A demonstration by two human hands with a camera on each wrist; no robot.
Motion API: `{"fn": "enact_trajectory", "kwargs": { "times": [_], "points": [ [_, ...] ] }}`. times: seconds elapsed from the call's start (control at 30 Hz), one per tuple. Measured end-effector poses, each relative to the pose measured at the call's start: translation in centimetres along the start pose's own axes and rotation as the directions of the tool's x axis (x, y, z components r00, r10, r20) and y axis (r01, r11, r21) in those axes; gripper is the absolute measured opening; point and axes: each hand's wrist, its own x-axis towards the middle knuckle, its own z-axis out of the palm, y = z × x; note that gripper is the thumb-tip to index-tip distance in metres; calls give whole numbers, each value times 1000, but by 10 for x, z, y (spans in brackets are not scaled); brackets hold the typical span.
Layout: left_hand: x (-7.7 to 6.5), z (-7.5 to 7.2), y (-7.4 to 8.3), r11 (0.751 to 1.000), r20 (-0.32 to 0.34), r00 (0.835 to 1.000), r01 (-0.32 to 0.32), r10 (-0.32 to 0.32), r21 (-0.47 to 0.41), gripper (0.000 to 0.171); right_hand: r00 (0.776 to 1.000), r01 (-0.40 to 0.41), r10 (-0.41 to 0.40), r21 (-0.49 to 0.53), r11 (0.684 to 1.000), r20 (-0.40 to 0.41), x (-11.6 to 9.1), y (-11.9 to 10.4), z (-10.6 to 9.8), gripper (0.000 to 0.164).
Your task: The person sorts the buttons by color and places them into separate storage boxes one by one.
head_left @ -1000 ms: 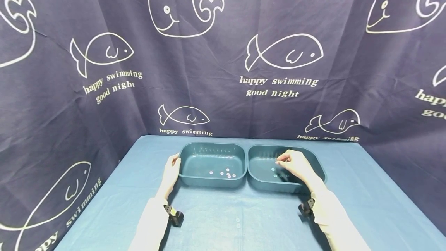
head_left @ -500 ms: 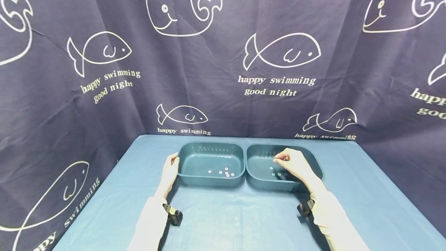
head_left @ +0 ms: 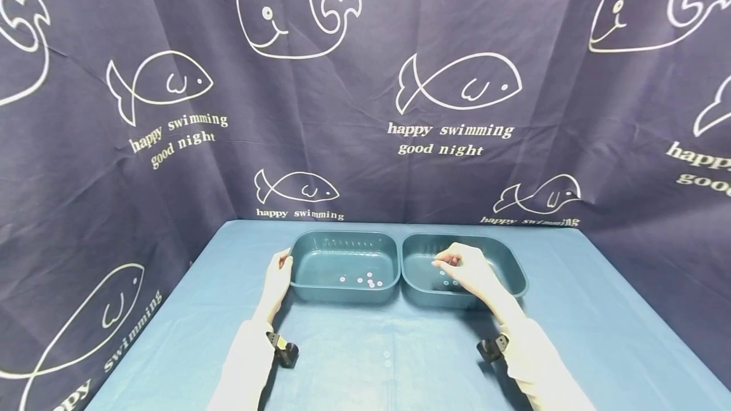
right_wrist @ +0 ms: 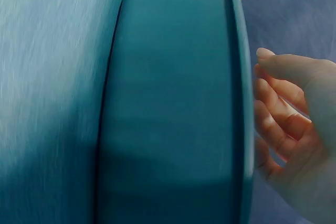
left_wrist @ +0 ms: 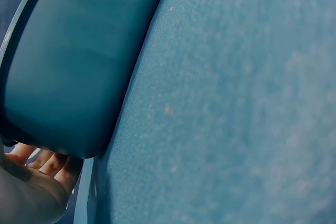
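Observation:
Two teal plastic boxes stand side by side. Several small pale pink round pieces [head_left: 369, 281] lie in the left box [head_left: 342, 293], mostly toward its right end. My left hand [head_left: 276, 281] holds that box at its left end, fingers curled against the outer wall in the left wrist view. Over the right box [head_left: 428, 298] hovers my right hand [head_left: 468, 271], thumb and index finger brought together. Nothing shows between those fingertips, and a tiny piece there could be hidden. Below them, a few small pale bluish round pieces [head_left: 446, 283] lie on the right box's floor.
Two faint pale round pieces [head_left: 386, 359] lie on the blue tablecloth [head_left: 337, 360] in front of the boxes. A dark curtain [head_left: 365, 94] with white fish and whale drawings hangs behind and at both sides. Each wrist wears a small black camera [head_left: 285, 352].
My right hand has moved left over the right box, toward the left box, with its thumb and index finger still together. My left hand keeps its place at the left box.

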Motion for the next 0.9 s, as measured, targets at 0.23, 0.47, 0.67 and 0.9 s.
{"fn": "enact_trajectory", "kwargs": {
  "times": [0.23, 0.47, 0.67, 0.9],
  "points": [
    [1, 0, -1, 1000, -1, 1000, 0, 0, 2, 34, 999, 37, -37, 51, 998, 10, -4, -15, 5, 9],
    [0, 0, 1, 1000, -1, 1000, 3, -3, 16, 34, 997, 48, -53, 84, 995, 58, -11, -25, 14, 11],
    [0, -1, -1, 1000, 5, 1000, -3, 3, 0, 35, 994, 32, -43, 113, 993, 96, -15, -33, 18, 10],
    [-1, -1, -5, 996, -7, 998, -69, 69, -51, 34, 993, 77, -89, 133, 988, 83, -20, -42, 24, 11]
  ]
}}
